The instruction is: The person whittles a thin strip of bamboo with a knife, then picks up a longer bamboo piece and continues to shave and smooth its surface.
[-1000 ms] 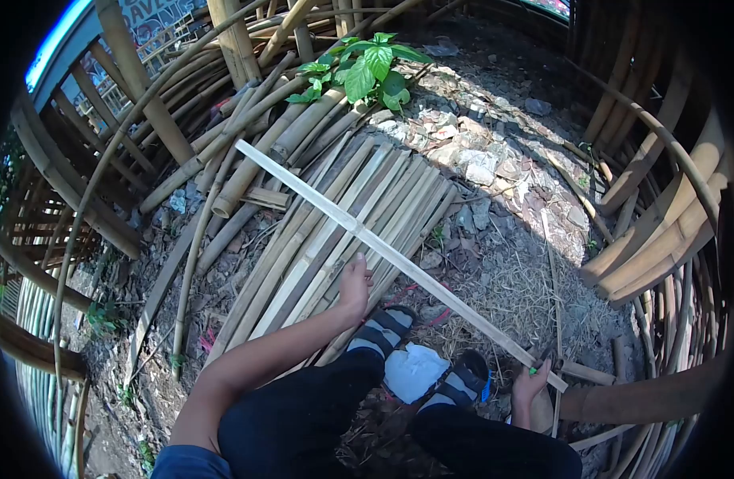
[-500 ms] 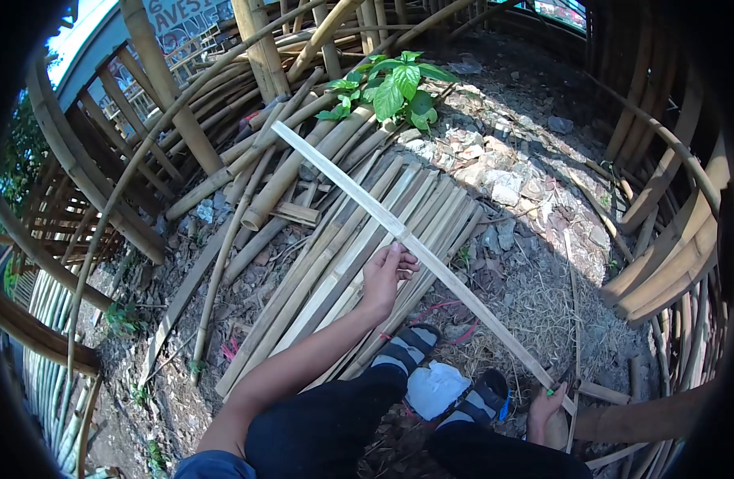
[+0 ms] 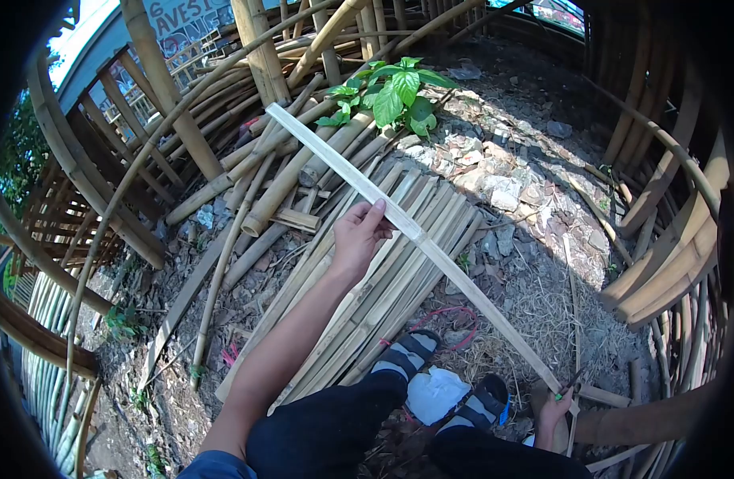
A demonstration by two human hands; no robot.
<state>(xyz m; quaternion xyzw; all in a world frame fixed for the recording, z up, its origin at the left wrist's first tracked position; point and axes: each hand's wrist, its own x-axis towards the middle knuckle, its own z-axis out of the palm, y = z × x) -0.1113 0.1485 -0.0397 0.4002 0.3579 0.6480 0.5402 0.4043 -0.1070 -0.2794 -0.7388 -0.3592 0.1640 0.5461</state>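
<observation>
A long pale bamboo strip [image 3: 470,289] slants across the view from upper left to lower right. My left hand [image 3: 360,238] grips it near the middle, thumb on top and fingers curled beneath. At its lower right end, my right hand [image 3: 553,411] is closed on a knife [image 3: 573,378], whose dark blade and bit of green handle show beside the strip. Whether its fingers also hold the strip is unclear. Under the left forearm lies a stack of split bamboo strips [image 3: 383,295] on the ground.
My sandalled feet [image 3: 411,351] flank a white crumpled bag [image 3: 436,394]. Bamboo poles [image 3: 303,180] and a green leafy plant [image 3: 395,96] lie ahead. Curved bamboo pieces [image 3: 670,255] stand at right, a bamboo frame [image 3: 171,96] at left. A pink string loop [image 3: 462,326] lies near the feet.
My left hand has moved up and left along the strip and closed on it. The strip's far end has shifted slightly up and left; my right hand has moved slightly.
</observation>
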